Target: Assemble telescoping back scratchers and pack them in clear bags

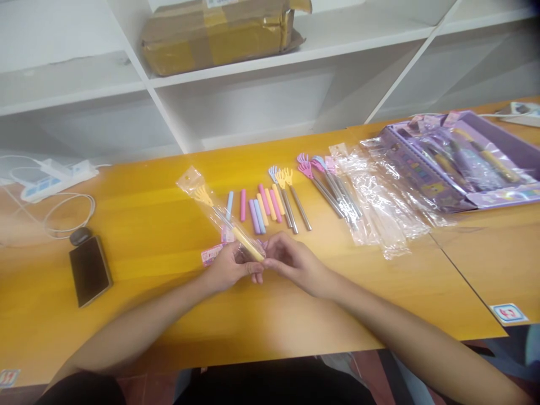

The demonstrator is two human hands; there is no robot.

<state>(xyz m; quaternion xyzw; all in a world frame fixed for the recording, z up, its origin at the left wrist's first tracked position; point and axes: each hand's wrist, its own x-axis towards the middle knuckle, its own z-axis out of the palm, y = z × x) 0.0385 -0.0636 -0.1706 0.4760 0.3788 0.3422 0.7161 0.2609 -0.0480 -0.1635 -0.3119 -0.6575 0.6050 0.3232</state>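
A yellow back scratcher (248, 244) with a metal shaft lies inside a clear plastic sleeve, tilted up to the left. My left hand (234, 265) is closed around its handle end. With thumb and fingers pinched, my right hand (295, 263) grips the bottom end of the same sleeve. Pink printed cards (211, 255) show beside my left hand. Beyond my hands lie several loose coloured handle tubes (257, 216). Yellow and blue scratcher heads on metal rods (300, 208) rest right of them, and pink and blue ones (323, 191) lie farther right.
Clear plastic sleeves (388, 208) are heaped at right, next to a purple display box (472, 197) holding packed scratchers. A phone (90, 271), a white cable (90, 205) and a power strip (59, 179) occupy the left. A taped carton (219, 39) sits on the white shelf (295, 64) behind.
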